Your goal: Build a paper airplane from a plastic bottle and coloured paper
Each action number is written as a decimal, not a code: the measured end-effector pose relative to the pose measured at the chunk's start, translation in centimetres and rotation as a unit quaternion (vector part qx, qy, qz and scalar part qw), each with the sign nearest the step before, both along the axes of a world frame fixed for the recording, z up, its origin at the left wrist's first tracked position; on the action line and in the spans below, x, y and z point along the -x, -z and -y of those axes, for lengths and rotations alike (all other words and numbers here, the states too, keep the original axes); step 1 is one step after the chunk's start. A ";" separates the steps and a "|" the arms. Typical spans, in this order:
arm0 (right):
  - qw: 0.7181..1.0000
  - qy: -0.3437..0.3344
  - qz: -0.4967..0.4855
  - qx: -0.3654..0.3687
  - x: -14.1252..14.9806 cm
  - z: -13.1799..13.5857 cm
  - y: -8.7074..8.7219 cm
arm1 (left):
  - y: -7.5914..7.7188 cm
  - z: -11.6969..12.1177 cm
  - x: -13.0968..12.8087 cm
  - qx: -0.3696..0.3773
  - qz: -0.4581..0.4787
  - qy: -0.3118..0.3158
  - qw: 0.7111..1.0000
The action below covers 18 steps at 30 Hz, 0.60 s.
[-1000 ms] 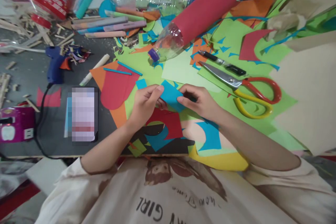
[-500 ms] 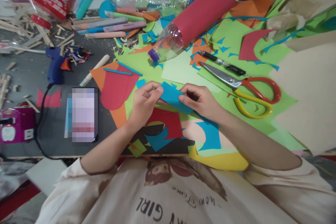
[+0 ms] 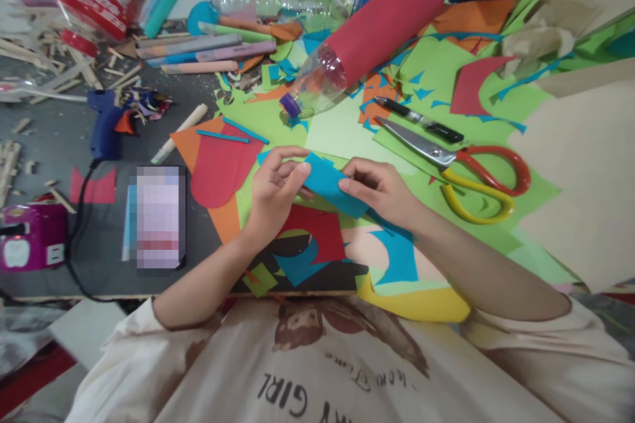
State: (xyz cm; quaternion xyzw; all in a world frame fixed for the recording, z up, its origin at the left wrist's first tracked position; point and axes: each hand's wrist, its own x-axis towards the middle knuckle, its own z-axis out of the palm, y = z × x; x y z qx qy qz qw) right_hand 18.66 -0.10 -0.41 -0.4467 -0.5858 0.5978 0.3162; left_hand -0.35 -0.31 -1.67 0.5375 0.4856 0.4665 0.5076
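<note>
Paper [image 3: 332,188], blue, thin and roughly rectangular, is spanning the space between both hands above the grey, scrap-strewn desk [image 3: 104,238]. The left hand [image 3: 272,188] is pinching its ten o'clock end between thumb and fingers; the right hand [image 3: 380,188] is clamping the edge at three o'clock, thumb on top. Metal scissors with red and yellow handles [image 3: 439,153] are lying at three o'clock, beyond the right hand, and a clear plastic bottle wrapped in red [image 3: 387,20] is slanting away at one o'clock. Two-handed handling seems under way; any next adjustment is probably calling for light, even pressure, avoiding creases.
</note>
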 end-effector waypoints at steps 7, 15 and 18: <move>0.995 0.091 -0.029 0.007 0.6 0.6 -0.4 | 0.6 0.7 -0.3 -0.186 -0.047 0.052 0.980; 0.996 0.083 -0.030 0.021 1.0 0.9 0.1 | 0.1 1.1 0.0 -0.138 -0.104 0.077 0.982; 0.998 0.068 -0.004 0.003 1.0 0.6 0.0 | 0.4 1.0 0.2 -0.131 -0.094 0.080 0.984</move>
